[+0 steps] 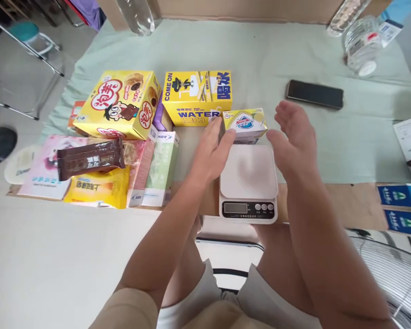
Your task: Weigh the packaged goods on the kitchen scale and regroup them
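Observation:
A white digital kitchen scale [248,172] sits at the table's front edge, its platform bare and its display blank. Just behind it stands a small yellow and white soap box [245,122]. My left hand [213,151] is at the left of this box, fingers stretched forward and thumb apart; whether it touches the box I cannot tell. On the other side, my right hand [296,141] is held up with its fingers extended, apart from the box. A yellow "WATER" box [197,98] lies behind my left fingertips.
Left of the scale are a yellow snack box [118,103], a green and white carton [160,169], a brown-wrapped bar [91,158] and a yellow packet [97,187]. A black phone [315,94] lies at right. Clear bottles [361,48] stand at the back right.

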`<action>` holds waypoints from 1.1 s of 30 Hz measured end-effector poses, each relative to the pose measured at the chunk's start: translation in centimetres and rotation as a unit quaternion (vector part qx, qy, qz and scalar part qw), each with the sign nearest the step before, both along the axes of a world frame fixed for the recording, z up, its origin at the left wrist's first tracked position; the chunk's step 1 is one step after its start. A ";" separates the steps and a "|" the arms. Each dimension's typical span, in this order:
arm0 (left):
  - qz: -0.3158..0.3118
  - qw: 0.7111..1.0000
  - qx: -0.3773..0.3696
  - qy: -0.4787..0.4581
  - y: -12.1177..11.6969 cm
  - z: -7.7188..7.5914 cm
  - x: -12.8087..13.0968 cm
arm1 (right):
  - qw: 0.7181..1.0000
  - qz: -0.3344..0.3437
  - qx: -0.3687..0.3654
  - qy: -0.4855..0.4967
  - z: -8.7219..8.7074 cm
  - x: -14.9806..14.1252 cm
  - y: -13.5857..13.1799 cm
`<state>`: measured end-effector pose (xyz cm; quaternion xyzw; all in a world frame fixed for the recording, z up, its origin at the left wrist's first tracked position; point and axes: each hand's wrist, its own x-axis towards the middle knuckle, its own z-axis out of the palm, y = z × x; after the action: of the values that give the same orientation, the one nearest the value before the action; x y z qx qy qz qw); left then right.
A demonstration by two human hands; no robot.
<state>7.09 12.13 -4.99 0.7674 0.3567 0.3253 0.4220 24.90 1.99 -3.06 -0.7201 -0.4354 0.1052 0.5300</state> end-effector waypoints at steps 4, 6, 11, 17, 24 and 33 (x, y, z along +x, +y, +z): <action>-0.014 0.999 -0.028 0.024 0.8 -0.4 -0.3 | 0.998 0.010 -0.010 0.056 -1.6 0.8 1.7; -0.032 0.999 -0.029 0.032 0.6 -0.6 -0.9 | 0.995 0.051 -0.030 0.085 -1.9 0.7 1.8; -0.073 0.995 0.069 -0.013 -1.6 -0.1 -1.6 | 0.996 0.063 0.042 0.046 -0.9 0.4 0.8; -0.011 0.979 0.147 -0.140 -5.4 1.5 -1.9 | 0.998 0.008 0.061 0.030 0.3 -2.0 -4.2; 0.023 0.979 0.199 -0.042 -5.1 0.7 -3.0 | 1.000 -0.025 -0.002 0.001 -1.1 -2.3 -9.1; -0.122 0.969 0.197 0.084 -4.1 0.8 -3.1 | 0.999 0.026 -0.026 0.030 -1.5 -0.7 -8.7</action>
<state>4.01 8.02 -4.15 0.8977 0.2235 0.2697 0.2673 24.15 -6.68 -4.55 -0.7188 -0.4351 0.1513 0.5208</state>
